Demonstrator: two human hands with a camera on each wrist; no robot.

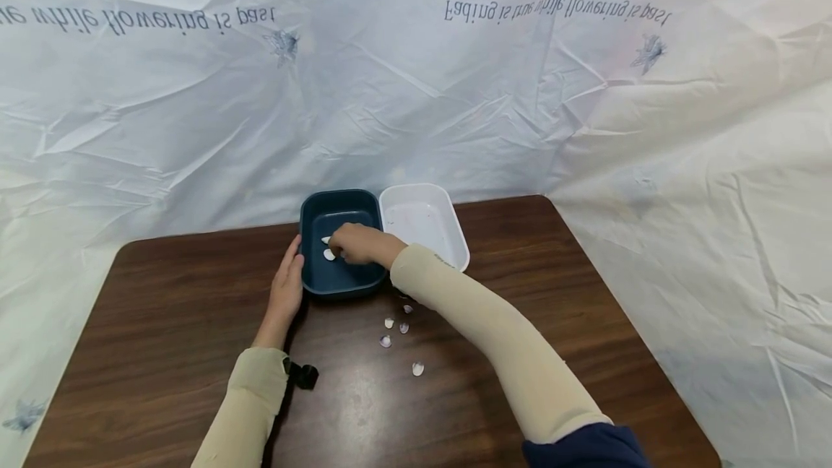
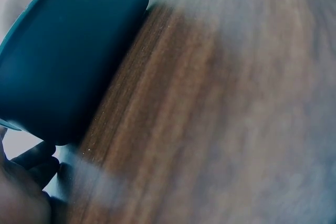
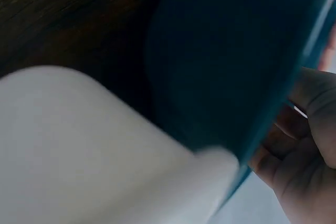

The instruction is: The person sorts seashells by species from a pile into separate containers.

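Near edge: a small black clip-like object (image 1: pixel 302 375) sits on the dark wood worktop (image 1: pixel 162 352) beside the left sleeve.
Loose shells: four pale shells (image 1: pixel 418 368) lie scattered on the worktop, with another just beside the right forearm, well short of the trays.
Left hand (image 1: pixel 286 287): fingers straight, flat against the outer wall of the blue tray (image 1: pixel 312 276), steadying it and gripping nothing.
Right hand (image 1: pixel 354 243): reaching into the blue tray, fingers curled down over a shell (image 1: pixel 328 254) on its floor; whether the grip is pinching that shell or has let it go, one cannot tell.
Progress: two shells (image 1: pixel 326 240) look to be in the blue tray so far, so the larger share seems left on the worktop.
White tray (image 1: pixel 455 237): touching the blue one's right side, apparently holding nothing.
Backdrop writing: the creased white sheet (image 1: pixel 416 92) carries upside-down print, "Fading is true while flowering is past", repeated at left.
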